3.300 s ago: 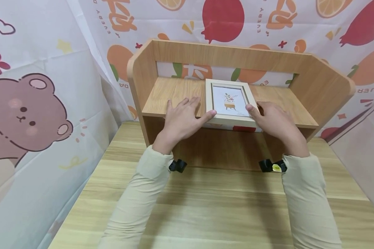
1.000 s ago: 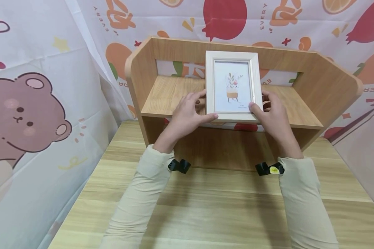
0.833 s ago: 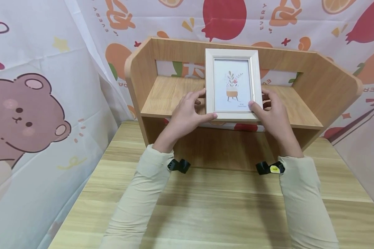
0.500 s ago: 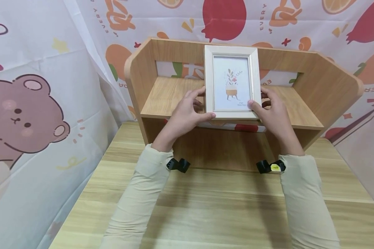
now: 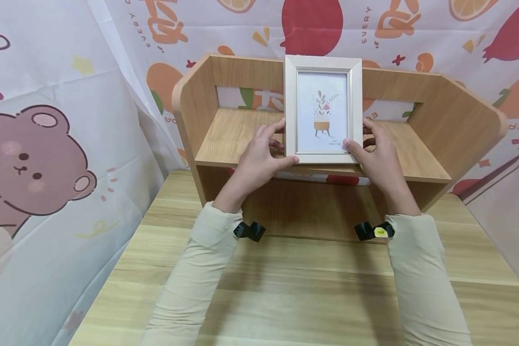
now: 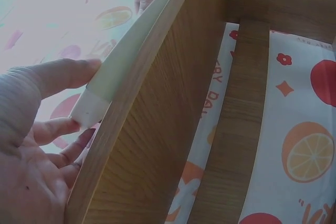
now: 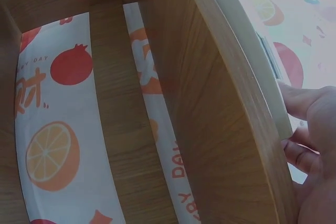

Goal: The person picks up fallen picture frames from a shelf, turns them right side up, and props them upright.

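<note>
A cream picture frame (image 5: 290,110) with a potted-plant print stands nearly upright at the front of the wooden shelf's upper board (image 5: 237,132). At its lower left, my left hand (image 5: 259,156) holds it, thumb on the front of the bottom corner and index fingertip at the side edge. My right hand (image 5: 378,156) grips the lower right corner, thumb over the front and fingers bent along the side. In the left wrist view the frame's pale lower edge (image 6: 113,69) lies along the board's front edge. The right wrist view shows the right thumb and fingers at the other corner (image 7: 281,121).
The wooden desktop shelf has side panels (image 5: 458,120), a back rail (image 5: 248,72) and a lower compartment (image 5: 311,206). It stands on a wood-grain table (image 5: 285,288). Fruit-printed cloth (image 5: 242,33) hangs behind, and a bear-printed cloth (image 5: 39,158) on the left.
The frame lay tilted well back on the upper board at first; its top has risen until it stands nearly upright. My left fingers have moved from the board to its edge.
</note>
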`<state>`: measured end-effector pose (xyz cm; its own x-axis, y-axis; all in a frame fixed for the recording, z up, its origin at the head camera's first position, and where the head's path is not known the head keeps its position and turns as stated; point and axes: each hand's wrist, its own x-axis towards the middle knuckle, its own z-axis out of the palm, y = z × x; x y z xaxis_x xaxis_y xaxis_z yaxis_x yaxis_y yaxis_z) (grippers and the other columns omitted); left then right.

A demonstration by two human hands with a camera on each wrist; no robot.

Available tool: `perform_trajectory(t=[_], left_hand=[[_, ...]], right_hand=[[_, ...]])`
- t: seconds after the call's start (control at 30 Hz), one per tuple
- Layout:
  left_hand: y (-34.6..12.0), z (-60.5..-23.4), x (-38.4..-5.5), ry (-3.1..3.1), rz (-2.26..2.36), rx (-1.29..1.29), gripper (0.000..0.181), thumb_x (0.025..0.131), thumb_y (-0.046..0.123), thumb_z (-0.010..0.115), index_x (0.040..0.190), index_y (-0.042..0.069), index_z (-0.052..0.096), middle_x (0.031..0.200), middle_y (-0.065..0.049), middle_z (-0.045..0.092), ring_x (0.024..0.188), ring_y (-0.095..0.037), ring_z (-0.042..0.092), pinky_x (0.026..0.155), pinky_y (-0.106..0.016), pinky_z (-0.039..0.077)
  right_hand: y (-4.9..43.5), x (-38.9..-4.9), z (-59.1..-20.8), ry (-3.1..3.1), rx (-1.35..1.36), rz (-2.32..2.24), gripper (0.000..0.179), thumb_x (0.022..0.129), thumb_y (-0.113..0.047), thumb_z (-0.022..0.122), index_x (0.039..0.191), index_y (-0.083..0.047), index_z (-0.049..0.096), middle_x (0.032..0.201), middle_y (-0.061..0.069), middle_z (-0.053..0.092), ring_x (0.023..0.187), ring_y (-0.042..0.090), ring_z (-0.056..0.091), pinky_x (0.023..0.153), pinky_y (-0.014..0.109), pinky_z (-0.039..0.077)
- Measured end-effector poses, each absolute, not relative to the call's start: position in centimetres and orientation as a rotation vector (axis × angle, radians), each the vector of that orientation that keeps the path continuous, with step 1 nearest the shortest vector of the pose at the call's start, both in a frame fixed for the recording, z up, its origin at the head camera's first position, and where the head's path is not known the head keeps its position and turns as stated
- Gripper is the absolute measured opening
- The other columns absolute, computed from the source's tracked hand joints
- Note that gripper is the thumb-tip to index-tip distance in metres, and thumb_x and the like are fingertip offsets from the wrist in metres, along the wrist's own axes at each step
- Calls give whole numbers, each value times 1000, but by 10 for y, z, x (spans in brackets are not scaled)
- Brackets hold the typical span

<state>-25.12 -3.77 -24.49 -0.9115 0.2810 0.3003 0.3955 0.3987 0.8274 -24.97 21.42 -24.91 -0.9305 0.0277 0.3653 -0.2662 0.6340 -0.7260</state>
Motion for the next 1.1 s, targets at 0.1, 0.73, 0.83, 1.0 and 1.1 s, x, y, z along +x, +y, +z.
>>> perform_trajectory(t=[0.1,0.73,0.83,1.0,1.1], left_hand=[[-38,-245,-250,-2523,-1534,-617,84,80,17,79,149,11,33,138,-8,44,110,-22,56,88,-34,48],[-38,-246,-249,-2506,-1449,-614,80,82,16,77,149,17,32,133,-9,51,105,-23,55,86,-38,47],[-37,-246,-249,-2501,-1440,-614,80,83,14,76,148,17,32,132,-9,51,104,-23,55,83,-37,47],[-37,-249,-249,-2476,-1407,-635,77,83,13,75,147,16,32,130,-10,51,101,-23,56,81,-36,48],[-37,-251,-249,-2458,-1375,-655,77,83,13,75,146,15,31,130,-11,51,99,-23,57,79,-36,49]], right_hand=[[214,-249,-250,-2495,189,1200,67,91,-39,63,148,-18,36,133,11,49,101,18,47,82,19,42],[218,-247,-255,-2388,284,1253,64,90,-28,67,148,-25,39,117,4,50,92,9,47,78,21,38],[219,-246,-255,-2380,288,1264,65,89,-26,68,147,-27,39,116,2,50,90,9,47,76,22,37],[219,-245,-256,-2355,275,1286,66,89,-26,69,147,-30,38,113,-2,51,88,9,48,73,20,40],[218,-244,-258,-2336,268,1290,67,89,-25,69,147,-32,37,111,-5,50,86,10,48,71,16,43]])
